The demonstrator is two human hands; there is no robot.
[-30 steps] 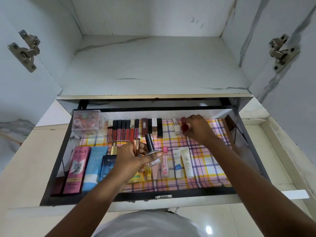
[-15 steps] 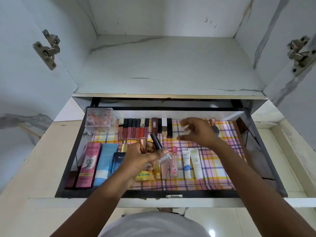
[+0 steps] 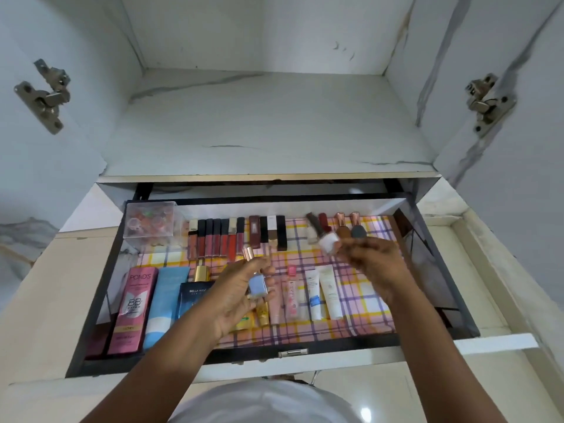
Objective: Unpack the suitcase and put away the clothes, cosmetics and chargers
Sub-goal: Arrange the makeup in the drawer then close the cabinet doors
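Sorting cosmetics into the open black-framed drawer (image 3: pixel 91 303), the person's right hand (image 3: pixel 370 264) pinches a white nail-polish bottle (image 3: pixel 329 242) just before the back-row bottles (image 3: pixel 343 228), likely to stand it there, while the left hand (image 3: pixel 241 296) grips a pale-blue bottle (image 3: pixel 258 283) nearer the drawer's front.

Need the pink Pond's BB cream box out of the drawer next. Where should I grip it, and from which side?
Grip the Pond's box across its two long edges near the top end, coming straight down from above. It lies flat, label up; the blue tube lies close beside it on the right, so a side approach looks cramped. The left side seems freer for a fingertip.
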